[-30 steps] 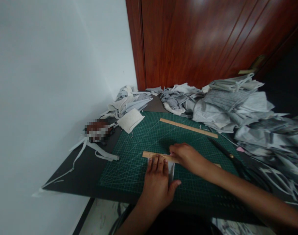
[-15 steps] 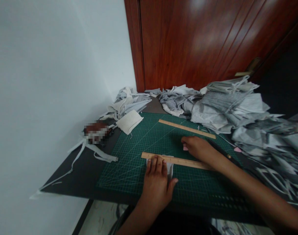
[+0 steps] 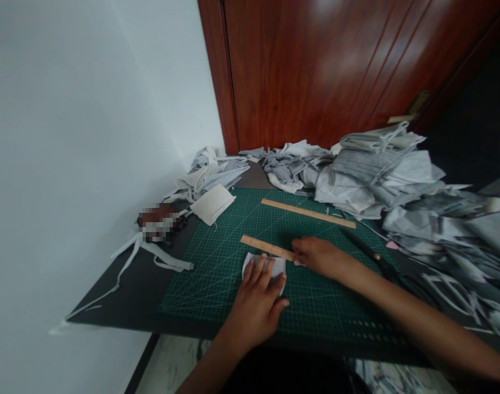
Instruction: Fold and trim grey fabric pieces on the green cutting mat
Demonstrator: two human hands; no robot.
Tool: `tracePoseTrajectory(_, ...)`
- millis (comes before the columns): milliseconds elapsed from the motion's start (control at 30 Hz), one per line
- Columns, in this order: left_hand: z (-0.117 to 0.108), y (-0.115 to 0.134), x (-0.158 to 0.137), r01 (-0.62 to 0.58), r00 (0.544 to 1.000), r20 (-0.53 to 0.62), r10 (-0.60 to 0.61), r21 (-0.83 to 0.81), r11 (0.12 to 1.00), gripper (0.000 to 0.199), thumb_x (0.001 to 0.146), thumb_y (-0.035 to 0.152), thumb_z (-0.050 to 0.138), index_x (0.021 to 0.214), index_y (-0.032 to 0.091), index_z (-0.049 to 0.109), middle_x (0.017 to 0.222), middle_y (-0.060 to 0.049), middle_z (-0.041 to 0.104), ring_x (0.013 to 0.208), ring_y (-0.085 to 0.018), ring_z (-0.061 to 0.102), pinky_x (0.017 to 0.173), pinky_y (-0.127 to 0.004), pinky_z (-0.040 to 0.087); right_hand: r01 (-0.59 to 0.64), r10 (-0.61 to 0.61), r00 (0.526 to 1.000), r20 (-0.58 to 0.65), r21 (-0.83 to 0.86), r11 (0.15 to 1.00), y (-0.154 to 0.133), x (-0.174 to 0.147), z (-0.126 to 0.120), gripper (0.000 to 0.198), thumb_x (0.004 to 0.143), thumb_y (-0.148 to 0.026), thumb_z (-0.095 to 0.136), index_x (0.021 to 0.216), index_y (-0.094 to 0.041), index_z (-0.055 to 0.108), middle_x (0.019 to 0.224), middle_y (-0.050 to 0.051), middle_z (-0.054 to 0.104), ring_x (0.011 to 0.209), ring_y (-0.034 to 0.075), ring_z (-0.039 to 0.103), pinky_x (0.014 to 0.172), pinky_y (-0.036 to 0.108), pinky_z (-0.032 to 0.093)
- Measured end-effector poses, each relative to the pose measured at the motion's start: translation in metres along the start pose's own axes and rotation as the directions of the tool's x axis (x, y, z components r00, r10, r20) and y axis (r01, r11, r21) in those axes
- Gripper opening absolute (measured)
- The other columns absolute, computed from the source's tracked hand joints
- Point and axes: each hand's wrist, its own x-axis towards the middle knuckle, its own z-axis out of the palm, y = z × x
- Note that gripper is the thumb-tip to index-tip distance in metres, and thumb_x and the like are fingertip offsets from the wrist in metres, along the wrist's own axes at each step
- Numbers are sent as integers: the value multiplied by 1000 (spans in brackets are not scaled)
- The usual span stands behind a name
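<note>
My left hand (image 3: 256,306) lies with its fingers spread over a small piece of pale grey folded cloth (image 3: 279,265) on the green cutting mat (image 3: 217,262). Just beyond the cloth, a wooden ruler (image 3: 266,245) slants across the mat, its right part covered by my right hand (image 3: 317,256). That hand is closed at the ruler, and a small pink piece (image 3: 299,264), like tailor's chalk, shows under its fingers. Farther back lies a second wooden ruler (image 3: 309,213). Black scissors (image 3: 375,255) rest to the right, partly behind my right forearm.
Large heaps of grey cloth (image 3: 373,175) line the back and right of the table. At the left are more cloth scraps (image 3: 206,178), a folded cream cloth (image 3: 213,204), a blurred brown object (image 3: 161,219) and loose strips (image 3: 167,260). Another pink piece (image 3: 392,245) lies by the scissors.
My right hand has come down and left onto the near ruler, which has shifted away from the cloth. My left fingers have come off the ruler and spread on the cloth.
</note>
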Motion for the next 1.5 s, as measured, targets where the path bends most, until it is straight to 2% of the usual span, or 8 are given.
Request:
tracePoseTrajectory(200,0,-2,1,-14,999,39,14,13,1000,50,94,33,63,142,22,55,156,-15,44,150,-35,32,124,-60,26,-55,55,999,-1,-50,997,1,5,-11,7,90,-26,69,92,-20,70,95,4,74,86,19,67,65,25,37)
tracePoseTrajectory(400,-20,-24,3,-165,978,112,173,-74,983,55,94,39,62,146,26,51,155,-12,46,150,-36,31,123,-61,22,-211,183,971,-155,-183,960,-14,4,-18,27,98,-12,49,114,-12,71,111,19,73,100,30,69,82,38,45)
tracePoseTrajectory(600,-52,-63,15,-301,898,200,391,-370,879,35,95,41,64,125,22,67,140,-10,59,139,-29,47,121,-45,29,-85,32,976,-217,-242,967,-59,-12,-6,22,100,-22,53,109,-14,72,111,18,73,107,33,67,92,43,46)
tracePoseTrajectory(733,-53,-59,22,-303,904,174,390,-382,873,24,91,40,69,105,21,68,122,-7,64,121,-25,56,113,-41,38,-55,-2,974,-226,-246,968,-72,-35,1,22,102,-24,50,105,-19,71,101,11,74,98,30,70,87,40,50)
tracePoseTrajectory(833,-46,-46,23,-303,919,150,363,-317,898,19,88,36,72,99,22,65,117,-5,64,119,-25,55,110,-41,39,-160,76,936,-343,-222,962,-42,-67,17,27,103,-17,44,112,-19,70,108,12,73,99,27,70,89,39,52)
tracePoseTrajectory(1033,-23,-40,15,-392,889,126,440,-287,874,77,88,42,71,154,20,38,150,-15,51,144,-32,40,121,-48,30,-625,320,660,-680,-260,736,73,-166,76,34,93,-12,47,120,-10,68,104,17,71,82,34,70,67,44,55)
tracePoseTrajectory(1267,-17,-44,14,-541,803,144,579,-234,808,56,95,37,62,146,20,49,148,-8,56,153,-30,27,128,-48,18,-614,390,684,-617,-196,765,89,-209,85,29,99,-31,44,113,-14,63,95,17,74,78,34,73,63,43,56)
tracePoseTrajectory(1500,-27,-31,9,-546,820,145,554,-89,833,55,95,41,63,143,19,51,147,-9,56,148,-29,35,126,-46,20,-577,541,716,-442,61,814,72,-223,89,36,99,-50,45,115,-19,53,74,8,72,62,28,73,52,32,51)
